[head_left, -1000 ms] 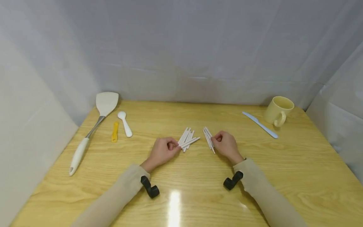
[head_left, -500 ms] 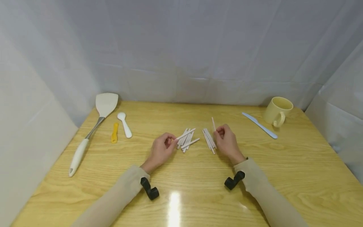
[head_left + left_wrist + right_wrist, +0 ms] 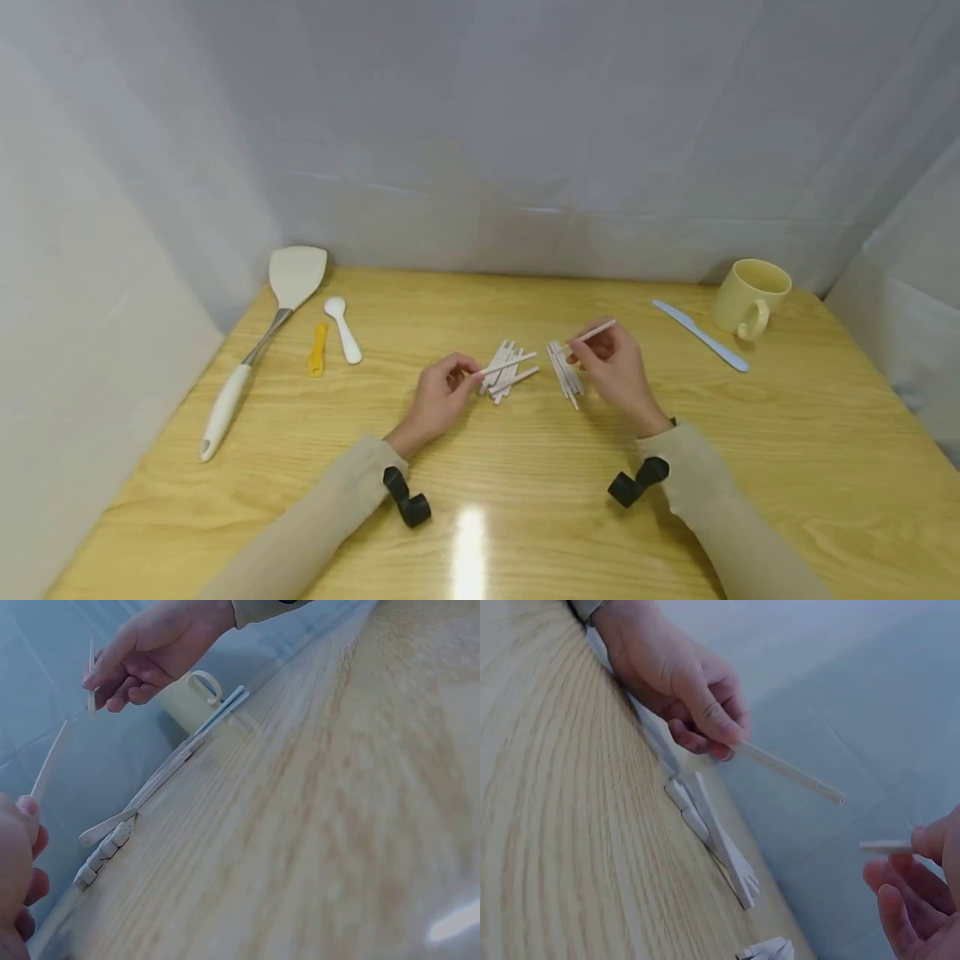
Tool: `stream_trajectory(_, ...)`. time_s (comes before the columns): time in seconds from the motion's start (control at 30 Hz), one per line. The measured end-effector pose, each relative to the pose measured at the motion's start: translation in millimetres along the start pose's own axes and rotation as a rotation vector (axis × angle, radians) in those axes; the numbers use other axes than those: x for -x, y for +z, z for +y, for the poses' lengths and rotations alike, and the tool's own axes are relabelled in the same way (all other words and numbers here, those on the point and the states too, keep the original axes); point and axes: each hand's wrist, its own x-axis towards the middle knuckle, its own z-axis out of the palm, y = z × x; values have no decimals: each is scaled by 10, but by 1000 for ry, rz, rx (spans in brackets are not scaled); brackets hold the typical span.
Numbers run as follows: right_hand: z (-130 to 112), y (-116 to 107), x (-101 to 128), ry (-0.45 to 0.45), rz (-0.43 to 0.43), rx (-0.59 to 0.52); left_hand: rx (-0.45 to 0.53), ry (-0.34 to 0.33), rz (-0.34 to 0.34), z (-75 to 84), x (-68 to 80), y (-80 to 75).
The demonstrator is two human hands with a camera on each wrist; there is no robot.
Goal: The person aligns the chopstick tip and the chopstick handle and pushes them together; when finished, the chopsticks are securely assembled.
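Two small heaps of white sticks lie mid-table: a left heap [image 3: 507, 373] and a right heap [image 3: 564, 372]. My left hand [image 3: 442, 398] pinches one white stick [image 3: 510, 363] and holds it just above the left heap. My right hand [image 3: 617, 368] pinches another white stick [image 3: 592, 335], lifted above the right heap and pointing up to the right. In the left wrist view my left fingers [image 3: 19, 855] hold a stick [image 3: 49, 760], with the right hand [image 3: 154, 646] beyond it. In the right wrist view the left hand [image 3: 676, 682] holds its stick [image 3: 789, 772] over the heap [image 3: 714, 837].
On the wooden table [image 3: 480, 517], a white spatula [image 3: 264, 332], a yellow piece [image 3: 318, 350] and a white spoon [image 3: 343, 330] lie at the far left. A pale blue knife [image 3: 701, 335] and a yellow mug [image 3: 752, 298] stand far right. Grey cloth walls close in the back and sides.
Each hand has picked one stick from its heap and raised it. The right hand's stick has tipped from upright to slanting right. The view has shifted slightly.
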Motion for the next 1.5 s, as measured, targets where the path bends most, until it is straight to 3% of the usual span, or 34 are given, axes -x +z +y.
stream_trajectory(0.27,-24,29,1,35,-92,-64,-7,-33,-13,361,57,-151)
stream_trajectory(0.57,2,1,50,11,-100,-130,36,-89,-57,79,10,-33)
stream_trajectory(0.83,50,-44,61,17,-162,-171,29,-65,-91,52,28,-22)
stream_trajectory(1.13,9,-160,15,-15,-335,-108,-16,14,-149,43,31,-26)
stream_trajectory(1.3,-33,-181,-6,-32,-344,-62,-9,39,-160,44,24,-23)
stream_trajectory(1.5,-24,-185,-5,-31,-367,-151,9,28,-185,56,32,-36)
